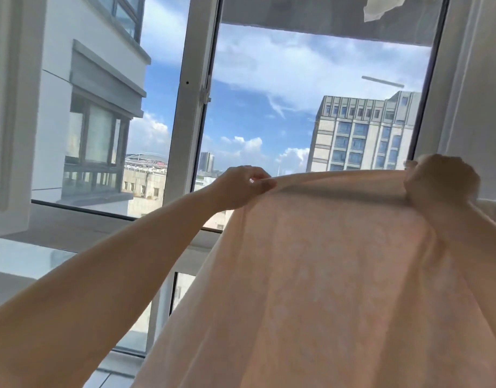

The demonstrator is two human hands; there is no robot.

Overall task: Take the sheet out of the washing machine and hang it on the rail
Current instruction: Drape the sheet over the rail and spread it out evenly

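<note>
Pale sheet (325, 275) between both hands

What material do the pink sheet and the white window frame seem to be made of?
Sheet: thin, soft woven cloth, perhaps cotton, matte; it drapes in folds and daylight shines through it. Window frame: smooth white, slightly glossy, likely painted metal or plastic; the look leaves that open.

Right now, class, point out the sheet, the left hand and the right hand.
sheet (325, 275), head view, middle of the hanging cloth.
left hand (241, 189), head view, knuckles.
right hand (443, 180), head view, back of the fist.
</note>
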